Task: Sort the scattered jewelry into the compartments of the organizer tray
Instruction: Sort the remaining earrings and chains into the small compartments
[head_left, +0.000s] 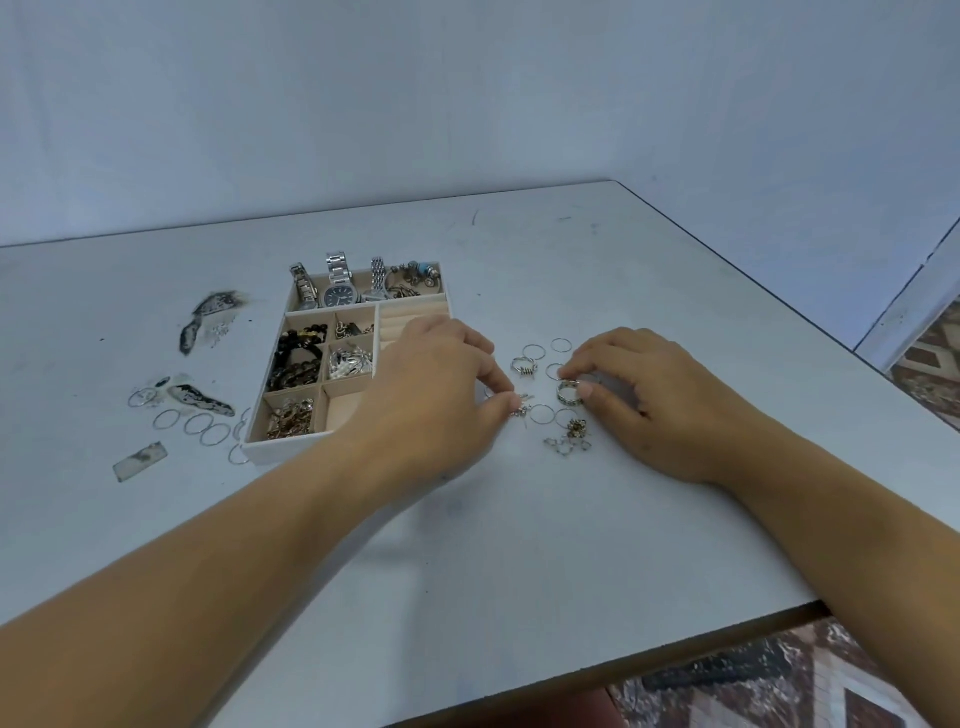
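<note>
Right hand (649, 400): gripping. My thumb and forefinger pinch a wide band ring (568, 391) at table level, and the other fingers are curled behind it. Left hand (436, 395): also closed. Thumb and forefinger tips meet on a small metal piece (522, 405) down on the table (519, 561) (too small for me to say what kind). This hand reaches across the front right part of the organizer tray (291, 446) and hides it.

Loose items between and around my hands, right of the tray: thin wire hoops (534, 352) lying flat, a coiled ring (523, 366) among them, and a tangled cluster (571, 435) of small pieces nearer to me, just beside my right thumb. Further hoops (197, 423) lie left of the tray, the nearest ones close against its front left corner.

Tray contents as seen:
- Rear compartment: three watches (340, 293), with beaded charms (415, 275) at its right end.
- Middle left: dark bead bracelets (298, 358).
- Beside them: silver pieces (352, 361).
- Front left: gold-toned pieces (291, 418).
- Right side: a ridged padded section (410, 312), partly under my left hand.

Dark scuff marks (208, 312) show on the table, well left of the tray.
</note>
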